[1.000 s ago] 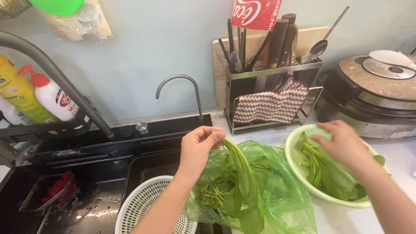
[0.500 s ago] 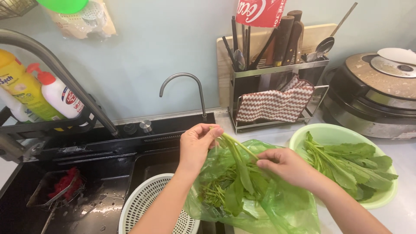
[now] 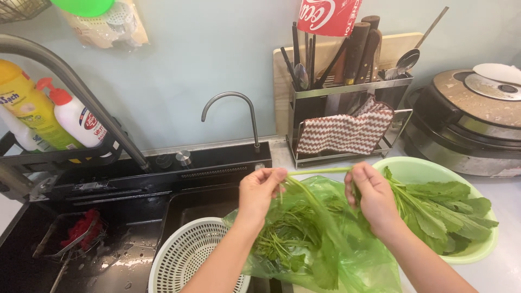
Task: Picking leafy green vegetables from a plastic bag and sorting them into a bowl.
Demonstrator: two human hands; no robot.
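Pinching one green stem [image 3: 317,171] taut between left hand [image 3: 259,191] and right hand [image 3: 372,196] above the green bag [image 3: 347,260], both clamped; over-pulling likely snaps it unevenly.

- Landmark: the curved sink tap [image 3: 233,116], at the back edge of the sink.
- Yellow bottle [image 3: 24,111], far left of the tap on a dark rack; yellow label with blue and green print.
- White pump bottle [image 3: 80,123], just right of the yellow one, still well left of the tap; red pump top, label in red and blue.
- Clear plastic packet [image 3: 106,24], up on the wall above and left of the tap (contents pale, hard to make out).
- Red label with white lettering [image 3: 329,16], above and right of the tap, at the top edge over the utensil rack.
- Green plastic bag [image 3: 331,244], in front of the tap and to its right, translucent, crumpled, holding leafy stems.
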